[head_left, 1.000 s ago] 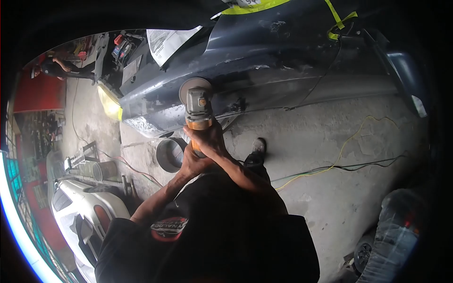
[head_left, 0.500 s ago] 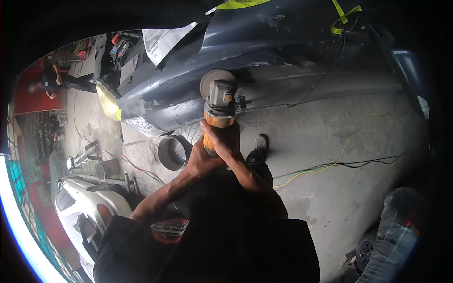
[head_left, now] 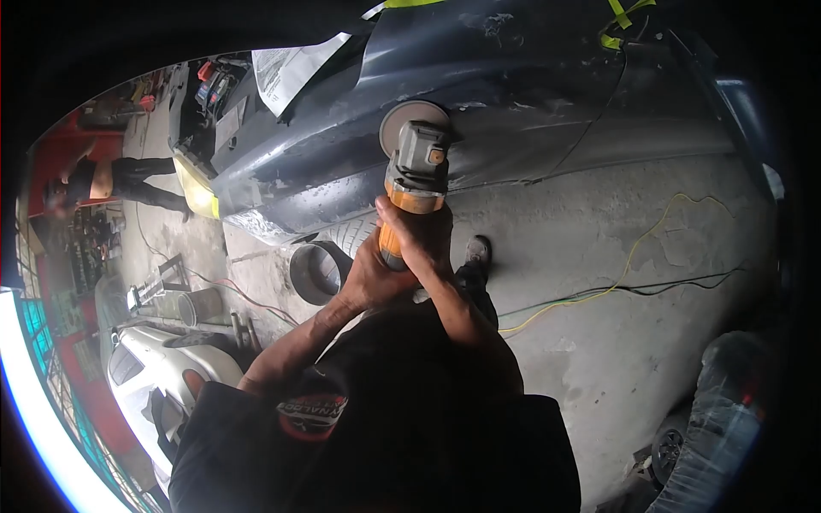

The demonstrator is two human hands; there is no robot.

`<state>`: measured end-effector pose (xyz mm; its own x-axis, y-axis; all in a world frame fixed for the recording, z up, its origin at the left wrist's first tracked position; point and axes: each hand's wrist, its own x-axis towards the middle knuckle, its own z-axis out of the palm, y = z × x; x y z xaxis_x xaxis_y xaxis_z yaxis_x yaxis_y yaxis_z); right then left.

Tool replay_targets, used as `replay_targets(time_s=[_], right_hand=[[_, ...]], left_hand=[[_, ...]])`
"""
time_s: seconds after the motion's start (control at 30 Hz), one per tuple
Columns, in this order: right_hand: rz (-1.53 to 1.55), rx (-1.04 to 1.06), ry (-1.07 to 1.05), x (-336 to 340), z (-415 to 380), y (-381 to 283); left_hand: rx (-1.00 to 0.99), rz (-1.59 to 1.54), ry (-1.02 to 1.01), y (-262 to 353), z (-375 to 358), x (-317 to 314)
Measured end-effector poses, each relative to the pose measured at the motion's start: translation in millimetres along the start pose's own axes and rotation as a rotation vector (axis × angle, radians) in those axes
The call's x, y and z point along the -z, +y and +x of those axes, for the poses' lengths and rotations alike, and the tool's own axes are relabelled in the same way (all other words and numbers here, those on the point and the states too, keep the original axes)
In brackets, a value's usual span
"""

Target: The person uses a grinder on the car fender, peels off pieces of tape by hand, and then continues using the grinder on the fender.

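An orange and grey power tool (head_left: 419, 167) with a round disc (head_left: 414, 126) is held in both hands. The disc lies against or just over the dark car body panel (head_left: 530, 94), which has scuffed, dull patches. My left hand (head_left: 375, 272) grips the rear end of the orange handle. My right hand (head_left: 421, 235) wraps round the handle farther forward, behind the grey head. Some fingers of both hands are hidden by the tool.
A round metal bin (head_left: 318, 272) stands near the tire (head_left: 349, 235). Yellow and dark cables (head_left: 616, 289) lie on the floor at right. A white car (head_left: 162, 380) is at lower left. Another person (head_left: 103, 179) stands at upper left.
Both hands and the power tool have shifted right and slightly up along the panel. The other person at upper left has changed posture.
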<state>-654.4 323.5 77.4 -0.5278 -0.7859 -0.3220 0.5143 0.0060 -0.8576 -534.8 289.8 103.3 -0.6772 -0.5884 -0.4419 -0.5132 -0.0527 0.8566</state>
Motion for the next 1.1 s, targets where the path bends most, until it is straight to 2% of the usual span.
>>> replay_targets(time_s=[0.13,0.17,0.27,0.3,0.4,0.47,0.5,0.53,0.6,0.67,0.7,0.73,0.8,0.83,0.93,0.97,1.0,1.07,1.1], right_hand=[[-0.066,0.097,-0.005,-1,-10,5],[-0.046,0.004,-0.002,2,-11,6],[0.073,0.002,0.048,11,-1,14],[0.16,-0.04,0.033,12,-2,-6],[0.245,0.002,0.049,11,1,-5],[0.081,-0.001,-0.005,7,-6,-6],[-0.004,0.092,0.071,1,-11,-4],[0.046,-0.011,-0.011,1,-10,7],[0.228,-0.021,-0.049,1,-12,10],[0.169,0.015,0.0,11,-6,5],[0.276,-0.008,0.036,14,-5,-2],[0.353,0.0,0.07,18,0,-2],[0.33,0.003,0.142,21,3,-13],[0.272,-0.011,0.134,20,2,-16],[0.0,-0.052,0.05,6,-1,-9],[-0.098,0.042,0.059,0,1,10],[-0.089,-0.004,-0.007,-9,-2,10],[-0.177,0.183,-0.034,-41,-9,16],[-0.194,0.146,-0.051,-50,-10,23]], left_hand=[[0.02,0.055,0.032,-16,-10,-4],[0.001,0.058,0.043,-19,-11,-6],[-0.061,0.055,0.085,3,1,-12],[-0.023,0.104,0.101,8,7,-13],[-0.108,0.157,0.129,1,11,-13],[-0.092,0.128,0.134,-10,1,-10],[0.019,0.124,0.126,-10,-6,-8],[-0.012,0.154,0.132,-14,-9,-7],[-0.046,0.17,0.148,-14,-9,-8],[-0.04,0.14,0.17,-3,-1,-14],[-0.153,0.241,0.168,-12,10,-18],[-0.037,0.214,0.108,0,14,-18],[-0.04,0.171,0.045,11,21,-18],[-0.12,0.154,0.059,13,21,-17],[-0.092,0.047,0.023,-11,12,-4],[-0.089,-0.008,0.018,-9,4,1],[-0.043,-0.068,-0.006,-19,-2,7],[-0.009,-0.101,0.089,-27,-24,22],[0.053,-0.168,0.112,-22,-32,26]])
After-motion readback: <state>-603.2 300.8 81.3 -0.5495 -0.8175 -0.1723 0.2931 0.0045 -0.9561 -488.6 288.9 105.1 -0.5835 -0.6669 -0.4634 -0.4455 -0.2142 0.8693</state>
